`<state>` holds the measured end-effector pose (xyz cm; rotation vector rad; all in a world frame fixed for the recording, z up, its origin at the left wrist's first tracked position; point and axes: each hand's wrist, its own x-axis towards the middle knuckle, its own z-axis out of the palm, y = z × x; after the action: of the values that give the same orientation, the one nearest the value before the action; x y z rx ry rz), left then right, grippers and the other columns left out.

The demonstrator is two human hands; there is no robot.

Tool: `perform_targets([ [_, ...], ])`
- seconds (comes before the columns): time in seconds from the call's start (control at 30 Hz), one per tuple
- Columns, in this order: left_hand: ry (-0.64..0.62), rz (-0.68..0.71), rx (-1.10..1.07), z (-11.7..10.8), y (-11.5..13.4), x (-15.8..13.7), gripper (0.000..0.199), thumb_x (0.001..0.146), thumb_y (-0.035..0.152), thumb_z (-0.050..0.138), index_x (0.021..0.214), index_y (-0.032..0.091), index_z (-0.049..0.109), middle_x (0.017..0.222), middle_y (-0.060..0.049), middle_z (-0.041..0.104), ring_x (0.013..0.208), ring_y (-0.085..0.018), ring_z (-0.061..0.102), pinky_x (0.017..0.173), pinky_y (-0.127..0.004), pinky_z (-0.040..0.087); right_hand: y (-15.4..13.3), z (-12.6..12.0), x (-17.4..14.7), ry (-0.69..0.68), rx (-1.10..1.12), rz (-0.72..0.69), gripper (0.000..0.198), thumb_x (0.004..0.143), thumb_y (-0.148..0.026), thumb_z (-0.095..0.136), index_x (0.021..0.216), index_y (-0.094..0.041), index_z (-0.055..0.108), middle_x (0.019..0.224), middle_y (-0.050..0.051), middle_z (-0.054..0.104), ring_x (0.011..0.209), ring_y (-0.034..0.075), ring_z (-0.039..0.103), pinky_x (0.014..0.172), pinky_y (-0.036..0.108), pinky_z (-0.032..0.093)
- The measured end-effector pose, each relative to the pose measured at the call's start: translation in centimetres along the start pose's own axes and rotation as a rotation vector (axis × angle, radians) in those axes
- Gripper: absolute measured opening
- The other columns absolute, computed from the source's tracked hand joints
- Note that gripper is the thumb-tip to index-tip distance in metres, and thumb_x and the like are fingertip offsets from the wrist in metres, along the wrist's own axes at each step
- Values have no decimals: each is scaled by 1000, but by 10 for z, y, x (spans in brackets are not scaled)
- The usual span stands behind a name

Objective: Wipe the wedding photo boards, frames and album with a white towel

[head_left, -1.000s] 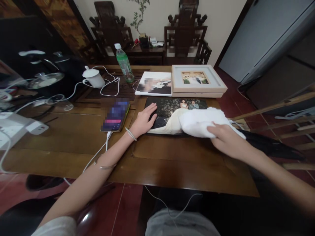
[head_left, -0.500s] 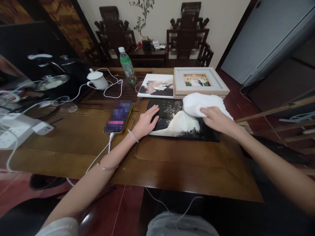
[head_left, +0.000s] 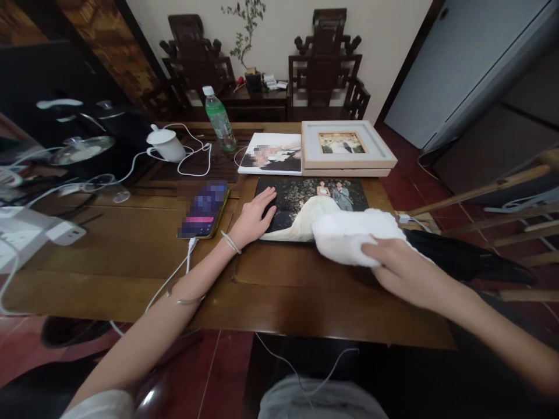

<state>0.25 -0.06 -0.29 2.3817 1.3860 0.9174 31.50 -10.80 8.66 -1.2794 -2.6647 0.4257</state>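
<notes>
A dark wedding photo panel point(head_left: 290, 203) lies flat on the wooden table in front of me. It shows a couple and a long white gown. My left hand point(head_left: 255, 216) rests flat on the panel's left edge, fingers stretched out. Bunched in my right hand point(head_left: 395, 265) is a white cloth point(head_left: 349, 233), which covers the panel's lower right corner and hangs over its near edge. Just beyond the panel are a smaller photo print point(head_left: 271, 156) and a pale wooden picture frame point(head_left: 349, 164).
Left of my hand lies a phone point(head_left: 205, 208) with a charging cable plugged in. Farther left stand a green-labelled bottle point(head_left: 221, 120), a lidded white cup point(head_left: 166, 144), a pot point(head_left: 85, 157) and a white power strip point(head_left: 28, 235). Wooden rails point(head_left: 480, 189) stand at the right.
My right hand has drawn the cloth toward me, from the panel's upper right to its lower right corner, uncovering the couple in the photo. My left hand stays on the left edge.
</notes>
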Motion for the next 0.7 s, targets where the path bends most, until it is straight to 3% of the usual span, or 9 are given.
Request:
perform_targets([
  [0.1, -3, 2, 5, -1, 1, 0, 45, 97, 33, 42, 132, 10, 57, 147, -17, 51, 141, -27, 43, 117, -49, 35, 21, -15, 41, 32, -23, 19, 22, 66, -6, 41, 64, -26, 32, 61, 2, 49, 64, 22, 54, 62, 35, 40],
  [0.27, -11, -5, -6, -1, 1, 0, 45, 97, 34, 42, 134, 12, 56, 148, -17, 50, 142, -26, 42, 117, -49, 34, 62, -31, 105, 61, 8, 30, 17, 63, -11, 42, 64, -24, 32, 65, 1, 48, 68, 19, 49, 63, 32, 32],
  [0.37, -6, -12, -19, -1, 1, -1, 44, 97, 33, 43, 134, 15, 56, 148, -15, 50, 142, -26, 42, 117, -50, 34, 74, -31, 126, 111, -2, 50, 15, 63, -11, 42, 64, -24, 34, 65, 1, 48, 68, 20, 48, 62, 32, 31],
  [0.53, -6, -17, -16, -1, 1, -1, 44, 97, 34, 42, 134, 13, 56, 148, -16, 50, 142, -26, 42, 117, -50, 35, 58, -9, 112, 126, -94, 83, 18, 68, -6, 40, 72, -21, 49, 70, 6, 58, 72, 22, 56, 68, 33, 41],
  [0.63, -9, -14, -7, -2, 3, 0, 45, 97, 33, 42, 133, 11, 57, 147, -17, 50, 141, -26, 43, 117, -49, 34, 31, 11, 79, 82, -160, 35, 33, 71, 0, 37, 88, -16, 60, 96, 17, 69, 106, 29, 63, 92, 47, 45],
  [0.7, -11, -15, -5, -2, 3, 0, 44, 97, 33, 42, 133, 13, 56, 148, -16, 50, 141, -26, 42, 117, -49, 34, 8, 22, 52, 34, -168, -30, 38, 73, 1, 36, 96, -13, 63, 120, 24, 65, 132, 34, 48, 105, 59, 37],
])
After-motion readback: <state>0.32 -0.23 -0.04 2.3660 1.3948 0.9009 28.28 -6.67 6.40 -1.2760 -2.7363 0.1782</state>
